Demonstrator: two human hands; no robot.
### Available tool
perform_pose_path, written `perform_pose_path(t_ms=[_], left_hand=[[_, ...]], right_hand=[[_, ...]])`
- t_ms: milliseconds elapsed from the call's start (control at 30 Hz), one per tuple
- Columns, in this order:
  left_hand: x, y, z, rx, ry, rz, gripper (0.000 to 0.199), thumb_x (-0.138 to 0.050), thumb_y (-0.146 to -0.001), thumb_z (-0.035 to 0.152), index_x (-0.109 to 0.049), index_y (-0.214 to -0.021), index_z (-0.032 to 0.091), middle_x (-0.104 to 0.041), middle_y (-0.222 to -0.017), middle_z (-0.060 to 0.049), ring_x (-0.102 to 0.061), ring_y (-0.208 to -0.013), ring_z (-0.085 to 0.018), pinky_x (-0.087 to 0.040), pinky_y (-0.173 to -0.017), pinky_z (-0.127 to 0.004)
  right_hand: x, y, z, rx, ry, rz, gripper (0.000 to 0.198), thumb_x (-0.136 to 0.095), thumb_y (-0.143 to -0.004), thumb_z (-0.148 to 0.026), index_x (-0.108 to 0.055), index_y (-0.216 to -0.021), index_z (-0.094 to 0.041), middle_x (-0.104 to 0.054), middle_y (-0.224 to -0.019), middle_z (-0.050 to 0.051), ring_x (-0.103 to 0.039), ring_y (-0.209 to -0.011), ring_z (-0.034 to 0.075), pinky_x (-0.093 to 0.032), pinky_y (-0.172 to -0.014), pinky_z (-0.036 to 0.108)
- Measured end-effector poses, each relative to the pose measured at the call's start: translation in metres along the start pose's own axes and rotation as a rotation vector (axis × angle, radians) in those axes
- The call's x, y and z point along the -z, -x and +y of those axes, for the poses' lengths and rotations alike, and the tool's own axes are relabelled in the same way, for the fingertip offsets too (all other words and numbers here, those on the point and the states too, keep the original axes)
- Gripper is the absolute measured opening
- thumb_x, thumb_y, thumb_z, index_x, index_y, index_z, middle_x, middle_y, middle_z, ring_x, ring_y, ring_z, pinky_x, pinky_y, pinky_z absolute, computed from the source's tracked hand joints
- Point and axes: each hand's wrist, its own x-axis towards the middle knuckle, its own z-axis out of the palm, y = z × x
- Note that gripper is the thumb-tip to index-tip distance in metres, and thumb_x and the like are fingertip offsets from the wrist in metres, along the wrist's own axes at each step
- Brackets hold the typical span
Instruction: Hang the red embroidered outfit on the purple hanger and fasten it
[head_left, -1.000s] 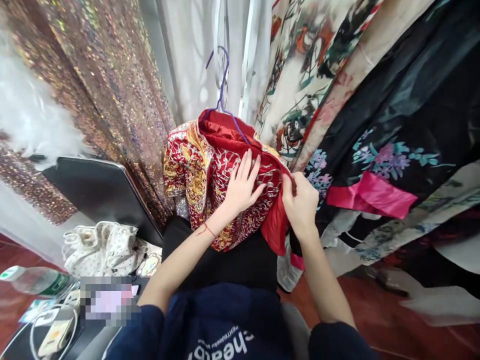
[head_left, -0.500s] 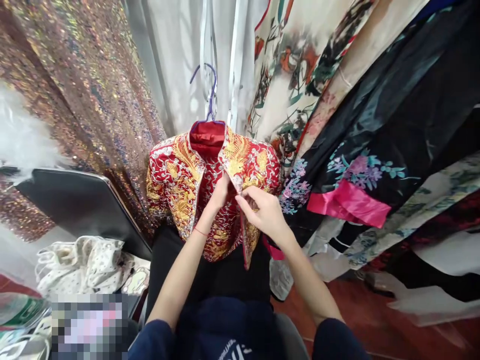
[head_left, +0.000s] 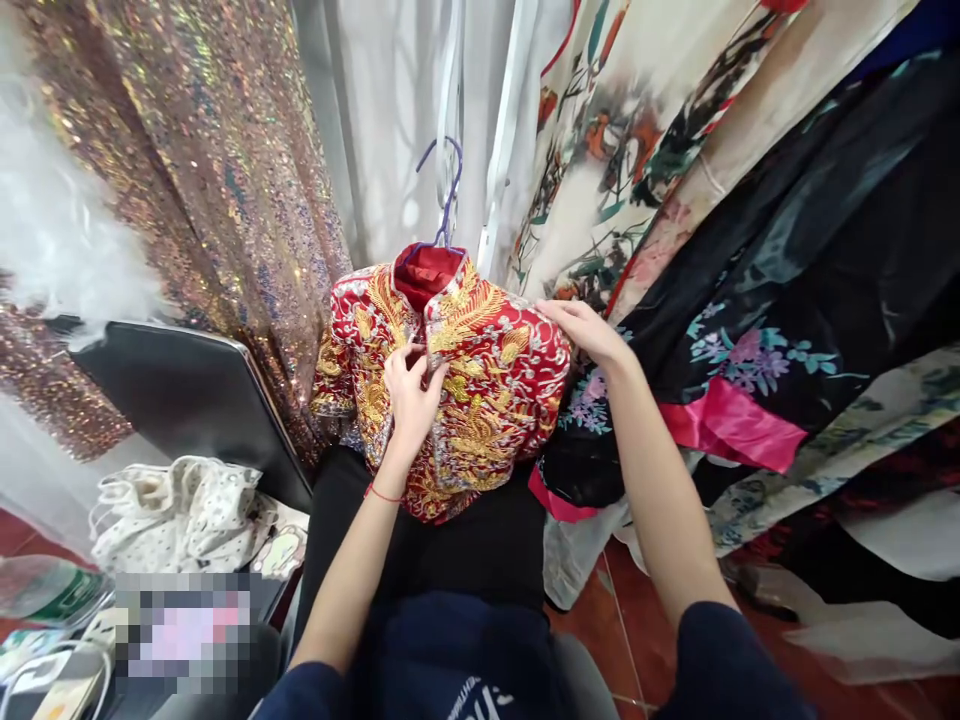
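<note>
A red jacket (head_left: 480, 420) with gold and silver embroidery rests on my lap, its purple hanger (head_left: 452, 190) rising from the stand-up collar. My left hand (head_left: 412, 395) pinches the jacket's front edges just below the collar, where they now lie close together. On the right shoulder of the jacket rests my right hand (head_left: 589, 330), fingers stretched out along the top of the sleeve. The thumb of that hand is hidden.
Sequinned fabric (head_left: 247, 130) hangs at left above a black laptop-like panel (head_left: 180, 385). White spotted cloth (head_left: 180, 515) and a plastic bottle (head_left: 49, 590) lie lower left. Black garments with pink trim (head_left: 750, 420) and a floral dress (head_left: 600, 130) hang close on the right.
My right hand has left the front edge and moved up and right onto the shoulder. My left hand has come out from inside the jacket to its front opening, which has closed up.
</note>
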Motion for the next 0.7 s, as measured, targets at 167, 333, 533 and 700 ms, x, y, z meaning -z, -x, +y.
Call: perform_pose_path(t_ms=[167, 333, 533, 700], left_hand=[[-0.003, -0.032, -0.019, 0.039, 0.054, -0.003, 0.028, -0.056, -0.096, 0.047, -0.066, -0.094, 0.02, -0.064, -0.116, -0.011, -0.057, -0.114, -0.025, -0.044, -0.101, -0.042], [0.001, -0.047, -0.03, 0.083, 0.005, 0.001, 0.03, -0.057, -0.096, 0.045, -0.061, -0.082, 0.019, -0.065, -0.086, -0.005, -0.059, -0.087, -0.021, -0.044, -0.086, -0.037], [-0.01, -0.01, -0.055, 0.205, -0.008, -0.096, 0.039, -0.056, -0.095, 0.042, -0.046, -0.064, 0.02, -0.051, -0.065, 0.001, -0.047, -0.063, -0.015, -0.038, -0.068, -0.028], [-0.003, 0.027, -0.067, 0.19, 0.013, -0.354, 0.038, -0.059, -0.091, 0.05, -0.052, -0.068, 0.02, -0.058, -0.07, 0.0, -0.054, -0.071, -0.015, -0.043, -0.07, -0.025]], right_hand=[[-0.011, 0.023, -0.041, 0.237, 0.151, 0.355, 0.049, -0.059, -0.087, -0.064, -0.053, -0.064, -0.021, -0.051, -0.06, -0.002, -0.044, -0.057, 0.012, -0.035, -0.059, 0.029], [-0.03, 0.037, -0.062, 0.264, 0.433, 0.579, 0.041, -0.053, -0.094, -0.054, -0.056, -0.069, -0.022, -0.052, -0.059, -0.001, -0.045, -0.057, 0.013, -0.034, -0.062, 0.03], [-0.076, 0.074, -0.036, 0.227, 0.692, 0.517, 0.049, -0.037, -0.099, -0.06, -0.055, -0.074, -0.022, -0.062, -0.073, 0.005, -0.054, -0.067, 0.02, -0.038, -0.07, 0.034], [-0.083, 0.095, -0.01, 0.235, 0.566, 0.644, 0.045, -0.041, -0.098, -0.063, -0.058, -0.1, -0.021, -0.068, -0.089, 0.008, -0.06, -0.075, 0.023, -0.044, -0.074, 0.036]])
